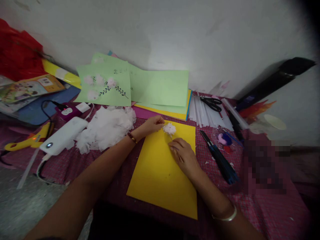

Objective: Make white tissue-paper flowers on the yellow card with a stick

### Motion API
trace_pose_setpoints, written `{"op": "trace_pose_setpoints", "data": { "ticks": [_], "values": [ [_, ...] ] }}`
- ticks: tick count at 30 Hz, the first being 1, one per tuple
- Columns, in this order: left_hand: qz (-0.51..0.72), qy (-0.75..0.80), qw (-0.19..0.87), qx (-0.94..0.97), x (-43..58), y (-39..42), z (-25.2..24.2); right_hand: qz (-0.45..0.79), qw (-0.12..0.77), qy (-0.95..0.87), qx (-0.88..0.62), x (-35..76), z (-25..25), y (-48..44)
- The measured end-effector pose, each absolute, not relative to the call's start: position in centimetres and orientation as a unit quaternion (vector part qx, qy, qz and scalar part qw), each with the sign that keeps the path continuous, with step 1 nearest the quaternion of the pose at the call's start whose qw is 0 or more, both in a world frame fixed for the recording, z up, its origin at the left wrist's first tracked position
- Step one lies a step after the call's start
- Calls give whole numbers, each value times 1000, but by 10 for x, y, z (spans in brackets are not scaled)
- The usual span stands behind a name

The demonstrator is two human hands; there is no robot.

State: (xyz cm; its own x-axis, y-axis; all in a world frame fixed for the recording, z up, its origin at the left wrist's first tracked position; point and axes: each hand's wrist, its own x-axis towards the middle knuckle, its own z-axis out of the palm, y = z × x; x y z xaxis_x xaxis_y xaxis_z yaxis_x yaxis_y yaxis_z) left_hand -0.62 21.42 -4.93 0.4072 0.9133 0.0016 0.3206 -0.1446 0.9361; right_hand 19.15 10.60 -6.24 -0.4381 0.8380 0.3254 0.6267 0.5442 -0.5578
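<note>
I see right hand [183, 155] grip pinching pale flower [170, 128] by stem; left hand [153, 125] beside petals, can't tell if grasping. Flower over far end of yellow sheet [160, 173]. White gauzy heap [107, 128] left, box cutter [220, 160] right.

The red plastic [20, 55] ran past the left edge, the bottom edge cut off both forearms [100, 175], a blocky patch [265, 166] hid part of the cloth [267, 213], the booklet's [32, 88] lettering was unreadably small, and whether the right hand [184, 154] touched the flower [169, 128] was unclear.
</note>
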Motion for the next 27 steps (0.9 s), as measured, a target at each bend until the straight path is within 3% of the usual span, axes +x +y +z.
{"op": "trace_pose_setpoints", "data": {
  "ticks": [4,7,14,18,21,27],
  "values": [
    [309,445,490,683,-7,213,-47,114,209,-857,-457,188,-59,105],
    [302,446,502,677,-7,213,-48,114,200,-858,-459,188,-58,103],
    [312,459,564,611,-10,218,-41,276,424,-741,-441,197,-57,89],
    [392,450,562,572,-43,224,8,382,452,-645,-484,205,-59,90],
    [400,450,518,608,-77,215,44,404,434,-629,-502,207,-61,95],
    [157,518,290,789,-120,154,31,399,416,-646,-501,203,-60,94]
  ]
}}
